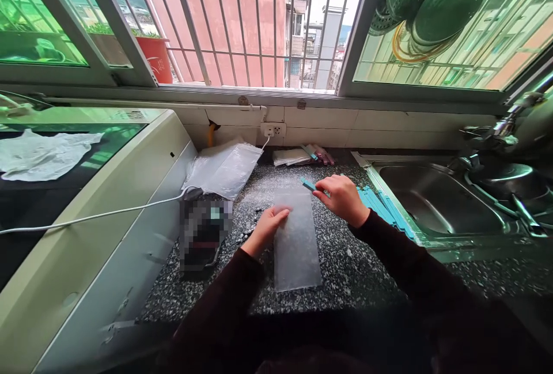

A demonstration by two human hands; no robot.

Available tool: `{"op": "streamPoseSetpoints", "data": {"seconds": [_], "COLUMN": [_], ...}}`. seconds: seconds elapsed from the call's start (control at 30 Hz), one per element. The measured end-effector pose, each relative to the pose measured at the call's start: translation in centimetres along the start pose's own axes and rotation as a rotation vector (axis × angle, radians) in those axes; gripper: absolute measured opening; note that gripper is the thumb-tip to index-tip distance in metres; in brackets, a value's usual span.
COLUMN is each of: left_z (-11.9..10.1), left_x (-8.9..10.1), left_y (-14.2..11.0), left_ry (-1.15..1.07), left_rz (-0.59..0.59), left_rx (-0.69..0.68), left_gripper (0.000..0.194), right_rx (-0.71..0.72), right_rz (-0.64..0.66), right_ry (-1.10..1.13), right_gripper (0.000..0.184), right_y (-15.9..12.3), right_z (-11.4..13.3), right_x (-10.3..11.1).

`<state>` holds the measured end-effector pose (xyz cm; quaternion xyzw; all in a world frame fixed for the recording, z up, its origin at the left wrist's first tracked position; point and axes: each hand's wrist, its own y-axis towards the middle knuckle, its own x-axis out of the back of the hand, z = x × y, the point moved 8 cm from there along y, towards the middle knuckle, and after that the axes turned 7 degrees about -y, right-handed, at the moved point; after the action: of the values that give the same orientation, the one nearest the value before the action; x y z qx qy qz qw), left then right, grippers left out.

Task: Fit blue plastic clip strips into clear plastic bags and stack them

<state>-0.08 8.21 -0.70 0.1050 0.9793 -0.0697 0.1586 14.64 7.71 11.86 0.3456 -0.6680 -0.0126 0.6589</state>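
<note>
A clear plastic bag hangs or lies over the speckled counter in front of me. My left hand pinches its left edge near the top, thumb laid across the front. Above the bag's upper right corner, my right hand is closed around a thin teal strip, whose end sticks out to the left. Behind the right wrist, a pile of similar teal strips rests beside the sink. What the strips are made for cannot be made out.
A stack of clear bags lies at the back left, near a blurred-out dark device with a white cable. Filled-looking packets with teal and pink ends lie by the wall. The steel sink stands right, a stove left.
</note>
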Motion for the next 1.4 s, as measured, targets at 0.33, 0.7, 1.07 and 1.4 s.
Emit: {"op": "streamPoseSetpoints", "data": {"seconds": [0.33, 0.7, 1.07, 1.4], "left_z": [0.0, -0.3, 0.7, 0.3], "left_x": [-0.5, -0.8, 0.2, 1.4], "left_y": [-0.1, -0.5, 0.0, 0.1], "left_ry": [0.04, 0.018, 0.059, -0.072], "left_rz": [0.027, 0.046, -0.029, -0.096], "left_rx": [0.002, 0.013, 0.035, 0.013], "left_gripper": [0.031, 0.03, 0.044, 0.043], "right_rx": [0.187, 0.197, 0.193, 0.022], "right_rz": [-0.099, -0.132, -0.105, -0.165], "right_ry": [-0.084, -0.116, -0.059, 0.151], "right_gripper": [0.018, 0.018, 0.023, 0.041], "right_y": [-2.5, -3.5, -3.8, -5.2], "right_z": [5.3, 5.8, 5.9, 2.0], "right_x": [-1.6, -2.8, -3.4, -1.5]}}
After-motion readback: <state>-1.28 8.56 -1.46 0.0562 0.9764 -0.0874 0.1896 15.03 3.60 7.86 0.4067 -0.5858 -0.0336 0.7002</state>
